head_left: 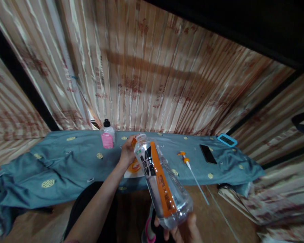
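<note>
My right hand (182,229) holds a large clear plastic bottle (164,182) by its base. Its label is white and orange with black lettering. The bottle is tilted, with its uncapped mouth pointing away and to the left. Close to that mouth, my left hand (127,152) is closed around the upper part of an orange bottle (134,166) with a white label, which the clear bottle partly hides. I cannot tell whether the two bottles touch. To the right, an orange pump dispenser top (185,159) with a long pale tube lies on the cloth, the tube sticking out past the front edge.
A blue-green cloth with yellow pineapples (78,162) covers a narrow bench. A pink-labelled bottle with a black cap (107,136) stands at the back left. A dark phone (208,154) and a blue-framed device (227,140) lie at right. Patterned curtains (142,74) hang behind.
</note>
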### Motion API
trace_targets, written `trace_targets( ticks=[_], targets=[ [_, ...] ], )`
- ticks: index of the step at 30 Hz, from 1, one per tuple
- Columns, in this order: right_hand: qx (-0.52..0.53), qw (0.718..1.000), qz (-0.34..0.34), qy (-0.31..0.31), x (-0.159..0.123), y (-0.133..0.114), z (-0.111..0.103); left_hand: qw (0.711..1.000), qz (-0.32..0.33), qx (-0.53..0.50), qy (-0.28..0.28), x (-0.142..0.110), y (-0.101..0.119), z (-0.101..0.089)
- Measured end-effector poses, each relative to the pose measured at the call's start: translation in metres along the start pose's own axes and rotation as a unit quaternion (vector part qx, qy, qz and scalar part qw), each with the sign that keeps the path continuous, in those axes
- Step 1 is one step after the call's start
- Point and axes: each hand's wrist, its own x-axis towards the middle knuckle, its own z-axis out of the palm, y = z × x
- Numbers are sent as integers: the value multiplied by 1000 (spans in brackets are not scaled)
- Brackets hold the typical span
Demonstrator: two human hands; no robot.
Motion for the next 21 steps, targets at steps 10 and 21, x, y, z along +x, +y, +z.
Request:
trace_targets(
  ticks=[10,21],
  targets=[
    [20,1000,-7,-23,2,3,-9,1000,6,11,5,0,-7,5],
    [-3,1000,-16,2,-1,8,-4,1000,16,-11,18,0,-4,5]
  ],
)
